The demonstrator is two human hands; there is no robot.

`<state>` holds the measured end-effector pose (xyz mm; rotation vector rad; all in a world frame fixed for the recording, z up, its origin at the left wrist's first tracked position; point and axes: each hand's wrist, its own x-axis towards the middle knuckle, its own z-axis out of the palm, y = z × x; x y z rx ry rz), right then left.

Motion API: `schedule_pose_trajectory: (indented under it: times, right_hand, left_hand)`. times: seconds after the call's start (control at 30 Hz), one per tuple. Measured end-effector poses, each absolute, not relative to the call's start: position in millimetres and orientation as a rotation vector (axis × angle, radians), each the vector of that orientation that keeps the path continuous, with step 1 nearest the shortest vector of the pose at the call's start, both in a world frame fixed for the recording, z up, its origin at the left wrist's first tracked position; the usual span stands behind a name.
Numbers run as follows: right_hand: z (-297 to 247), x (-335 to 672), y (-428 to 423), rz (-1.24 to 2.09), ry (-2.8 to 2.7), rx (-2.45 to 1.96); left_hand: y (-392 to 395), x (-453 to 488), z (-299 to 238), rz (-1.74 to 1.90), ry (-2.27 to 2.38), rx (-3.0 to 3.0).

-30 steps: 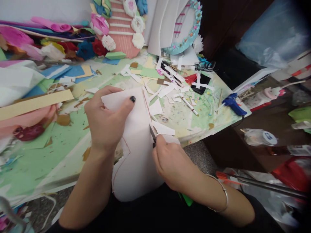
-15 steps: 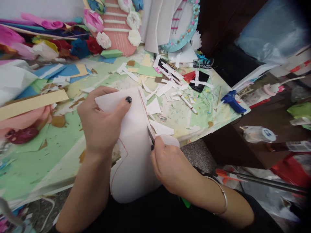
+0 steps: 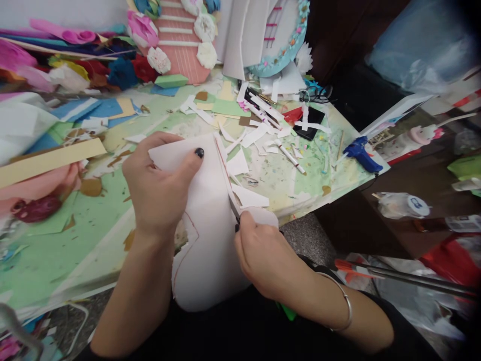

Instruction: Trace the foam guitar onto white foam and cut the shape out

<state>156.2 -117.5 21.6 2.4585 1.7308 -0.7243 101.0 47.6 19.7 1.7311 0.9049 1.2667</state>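
A white sheet of card or foam board (image 3: 210,260) with a drawn red outline is held tilted in front of my body, above the table edge. My left hand (image 3: 160,183) is closed on its upper left part, thumb on top and fingers behind. My right hand (image 3: 263,248) grips scissors (image 3: 234,205), their blade lying along the red line at the board's right side. A narrow strip edges that line. My palm hides most of the black handles.
White paper offcuts (image 3: 238,161) and markers (image 3: 289,156) litter the table (image 3: 93,250). A blue glue gun (image 3: 363,154) lies at its right corner. Behind stand a pink flower-trimmed board (image 3: 176,55) and a blue round piece (image 3: 276,65). Coloured paper (image 3: 75,37) is heaped at the left.
The board and both hands have shifted very slightly in view, along with the whole scene. My grip on the board and scissors looks the same.
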Motion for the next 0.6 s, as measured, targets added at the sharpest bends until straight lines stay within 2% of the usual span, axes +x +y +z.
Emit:
schedule_pose_trajectory:
  times: [0.4, 0.5, 0.6]
  right_hand:
    - [24, 161, -115, -0.688, 1.784, 2.392]
    - [26, 163, -113, -0.709, 1.743, 2.396]
    - [28, 165, -110, -0.775, 1.678, 2.401]
  left_hand:
    - [56, 99, 15, 1.262, 0.836, 1.749]
    - [53, 89, 10, 1.113, 0.701, 1.652]
    - [41, 72, 1, 0.803, 0.672, 1.59]
